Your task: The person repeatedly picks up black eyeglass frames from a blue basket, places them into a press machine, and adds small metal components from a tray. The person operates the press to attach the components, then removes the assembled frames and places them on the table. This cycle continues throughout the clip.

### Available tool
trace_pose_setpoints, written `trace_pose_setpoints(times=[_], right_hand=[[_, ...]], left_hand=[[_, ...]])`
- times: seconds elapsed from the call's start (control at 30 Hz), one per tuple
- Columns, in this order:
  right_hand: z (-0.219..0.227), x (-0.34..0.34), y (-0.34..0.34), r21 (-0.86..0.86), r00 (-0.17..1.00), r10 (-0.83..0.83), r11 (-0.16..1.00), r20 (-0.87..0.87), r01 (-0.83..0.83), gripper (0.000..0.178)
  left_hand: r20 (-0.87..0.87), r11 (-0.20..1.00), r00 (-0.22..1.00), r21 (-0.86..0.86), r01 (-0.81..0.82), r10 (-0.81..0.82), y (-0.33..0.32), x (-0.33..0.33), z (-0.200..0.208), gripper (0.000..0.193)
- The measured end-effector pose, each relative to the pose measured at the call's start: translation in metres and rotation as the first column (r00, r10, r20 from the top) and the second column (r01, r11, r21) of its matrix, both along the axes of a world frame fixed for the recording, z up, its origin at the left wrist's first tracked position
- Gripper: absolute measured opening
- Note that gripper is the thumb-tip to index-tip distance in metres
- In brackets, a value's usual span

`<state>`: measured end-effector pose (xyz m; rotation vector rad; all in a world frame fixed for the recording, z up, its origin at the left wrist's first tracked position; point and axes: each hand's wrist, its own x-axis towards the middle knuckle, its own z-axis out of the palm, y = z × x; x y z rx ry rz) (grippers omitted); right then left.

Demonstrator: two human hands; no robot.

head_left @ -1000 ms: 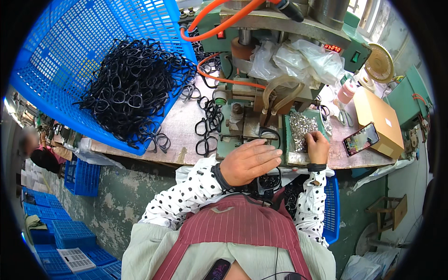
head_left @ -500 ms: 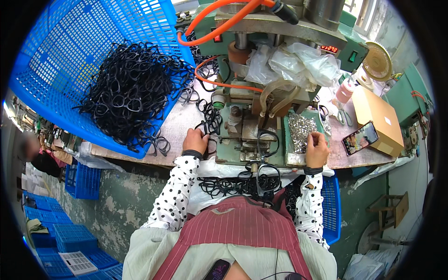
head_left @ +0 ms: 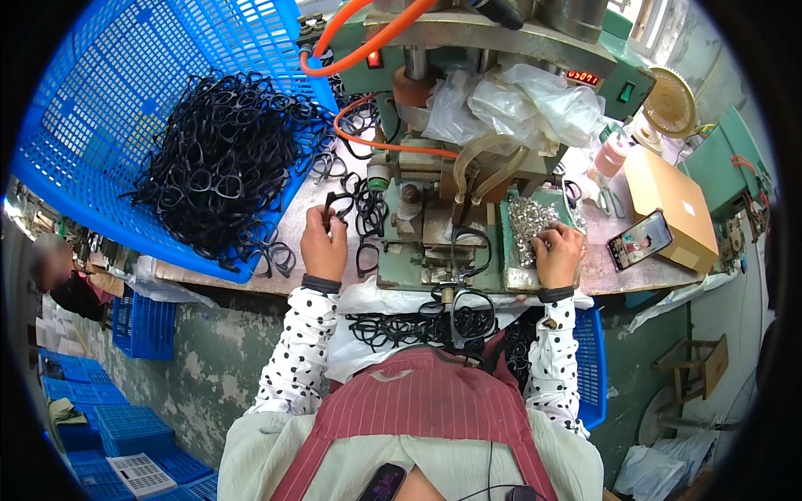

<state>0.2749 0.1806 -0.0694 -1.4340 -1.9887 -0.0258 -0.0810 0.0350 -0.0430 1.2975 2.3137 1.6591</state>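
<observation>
My left hand (head_left: 324, 246) is closed, its fingertips pinching a black eyeglass frame (head_left: 338, 200) left of the press. Beside it lies a small heap of similar frames (head_left: 369, 209). My right hand (head_left: 558, 255) has its fingers bent together at the near right edge of a pile of tiny silvery metal parts (head_left: 528, 224) on a green tray. What sits between those fingertips is hidden. Between my hands, a dark eyeglass frame (head_left: 474, 316) rests upright at the front of the press fixture (head_left: 436, 225), touched by neither hand.
A blue basket (head_left: 75, 142) heaped with black frames leans at the left. The green press (head_left: 501, 33) with orange hoses stands ahead. At the right are a phone (head_left: 640, 240), cardboard box (head_left: 668, 200), scissors (head_left: 611, 202) and pink bottle (head_left: 612, 155). More frames (head_left: 393, 328) lie below the table edge.
My left hand has shifted left, lifting an eyeglass frame at the edge of the small heap. My right hand's fingers have moved left and curled down into the metal parts.
</observation>
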Motion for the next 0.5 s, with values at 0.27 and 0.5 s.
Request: trace_pose_setpoints(times=[0.27,0.5], right_hand=[[0.000,-0.005,0.008,-0.130,0.903,-0.059,0.991,-0.426,0.003,0.008],[-0.010,0.006,0.005,-0.029,0.887,-0.010,1.000,-0.461,-0.004,0.012]], left_hand=[[-0.740,0.792,0.595,0.143,0.593,-0.312,-0.001,0.089,0.064,0.045],[-0.690,0.597,0.487,0.099,0.796,-0.535,0.007,0.114,0.069,0.040]])
